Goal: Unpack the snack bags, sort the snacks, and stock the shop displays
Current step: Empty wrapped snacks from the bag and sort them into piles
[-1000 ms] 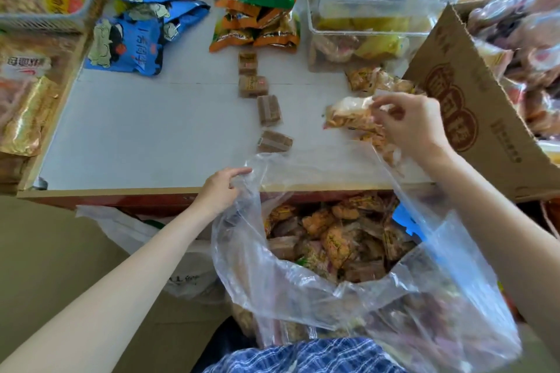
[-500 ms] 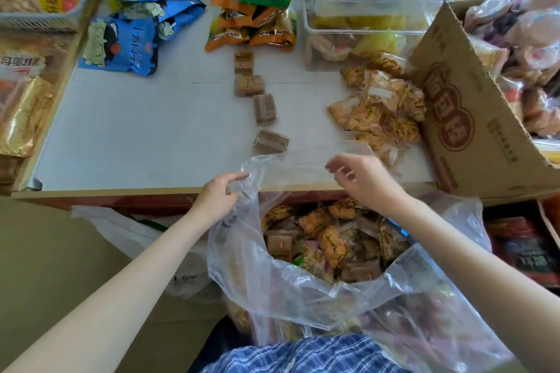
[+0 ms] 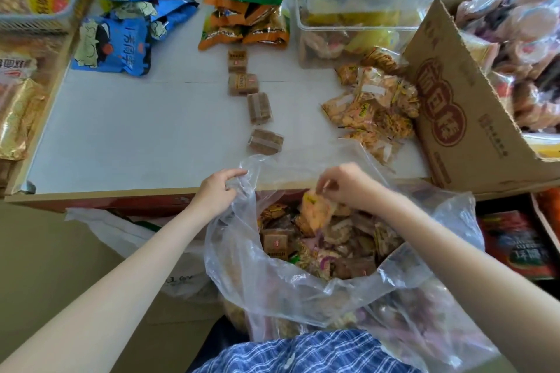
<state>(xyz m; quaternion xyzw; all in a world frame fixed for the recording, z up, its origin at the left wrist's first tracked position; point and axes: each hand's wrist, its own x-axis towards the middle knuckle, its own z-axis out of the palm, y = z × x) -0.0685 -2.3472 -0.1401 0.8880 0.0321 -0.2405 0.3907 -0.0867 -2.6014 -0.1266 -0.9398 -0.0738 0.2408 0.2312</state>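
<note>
A pale counter [image 3: 136, 136] fills the middle of the scene, crowded at its edges with shop stock. Blue snack packets [image 3: 121, 36] lie at the far left, orange and green packets [image 3: 245, 18] at the far centre, and stacked clear plastic tubs [image 3: 357, 3] to their right. Four brown wrapped blocks [image 3: 259, 107] run in a loose line down the counter's middle, and a heap of orange-yellow snack packs [image 3: 375, 106] sits just beside a tilted cardboard box [image 3: 463, 118] on the right. Below the near edge hangs a large clear plastic bag [image 3: 272, 275] full of mixed snacks. The left hand [image 3: 216, 191] grips the bag's rim with curled fingers, while the right hand [image 3: 345, 185] pinches an orange snack pack [image 3: 316, 212] over the bag's mouth.
</note>
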